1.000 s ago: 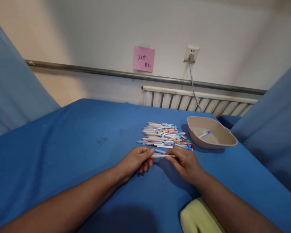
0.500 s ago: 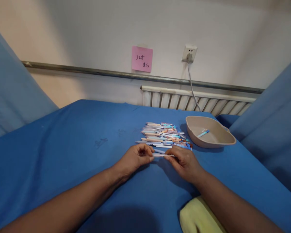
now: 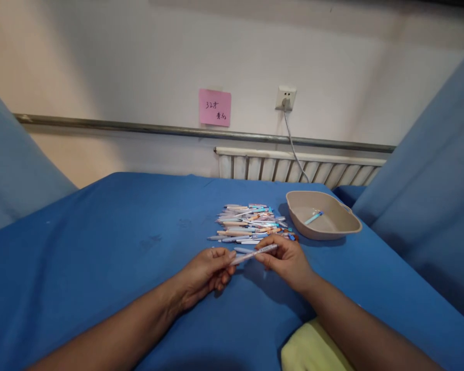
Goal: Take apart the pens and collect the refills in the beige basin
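A pale pen (image 3: 254, 253) is held between both hands just above the blue cloth. My left hand (image 3: 204, 274) pinches its left end with curled fingers. My right hand (image 3: 285, 260) grips the right part, and the pen tilts up toward the right. Right behind the hands lies a pile of several pens (image 3: 251, 223) in blue, orange and white. To the right of the pile stands a beige tray (image 3: 340, 225) with one blue pen (image 3: 313, 217) in it.
The blue cloth covers the table (image 3: 100, 247). A yellow cloth (image 3: 313, 348) lies at the near edge under my right forearm. A radiator (image 3: 294, 167), a rail, a pink note (image 3: 215, 107) and a socket with a cable (image 3: 285, 98) are on the wall behind.
Both hands have shifted slightly toward me with the pen. Its right end has lifted, so it now tilts instead of lying level. The view has tipped a little to the right.
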{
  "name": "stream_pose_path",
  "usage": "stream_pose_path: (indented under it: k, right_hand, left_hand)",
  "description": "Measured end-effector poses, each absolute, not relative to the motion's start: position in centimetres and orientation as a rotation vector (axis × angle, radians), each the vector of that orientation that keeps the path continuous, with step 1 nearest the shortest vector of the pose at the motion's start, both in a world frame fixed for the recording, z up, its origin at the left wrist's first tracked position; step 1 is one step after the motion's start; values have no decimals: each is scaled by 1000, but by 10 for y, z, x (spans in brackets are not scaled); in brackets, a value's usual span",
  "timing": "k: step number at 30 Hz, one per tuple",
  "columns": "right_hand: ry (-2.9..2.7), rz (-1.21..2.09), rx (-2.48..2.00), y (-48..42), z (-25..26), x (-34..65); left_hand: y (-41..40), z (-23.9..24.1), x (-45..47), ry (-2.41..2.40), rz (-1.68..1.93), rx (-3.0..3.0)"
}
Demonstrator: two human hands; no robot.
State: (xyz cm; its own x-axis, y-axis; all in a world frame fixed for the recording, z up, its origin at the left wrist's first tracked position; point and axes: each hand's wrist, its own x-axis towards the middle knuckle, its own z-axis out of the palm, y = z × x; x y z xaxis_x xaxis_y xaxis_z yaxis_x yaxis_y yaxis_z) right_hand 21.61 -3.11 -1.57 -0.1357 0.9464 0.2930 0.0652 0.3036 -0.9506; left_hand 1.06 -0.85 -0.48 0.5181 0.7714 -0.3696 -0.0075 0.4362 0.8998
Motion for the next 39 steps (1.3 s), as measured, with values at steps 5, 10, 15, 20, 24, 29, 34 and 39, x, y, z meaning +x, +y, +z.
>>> stream_pose_path:
  k: [5,10,15,20,24,29,34,39]
  right_hand:
    - [-1340,1220,-860,-30,-19,207]
    - [-1412,1138,-879,-37,-14,204]
    - [-1576,846,-938,-41,-6,205]
    - [-1655,796,-924,-42,-7,206]
    - [-1633,819,-915,-42,-7,205]
    - [-1615,842,-948,-44,-3,204]
    - [-1647,794,-977,-45,-2,205]
    - [-1698,748,-986,-44,-4,206]
  left_hand:
    - [-17,0,16,815,568,935]
    - [-20,-6,18,790,620,984]
    - [-18,-9,19,783,675,980]
    - [-17,-10,19,803,555,977]
    - [-15,-12,17,774,567,1044]
    - [-14,-11,15,746,660,1051]
    - [-15,-11,15,764,680,1064]
    - [-15,-13,15,780,686,1069]
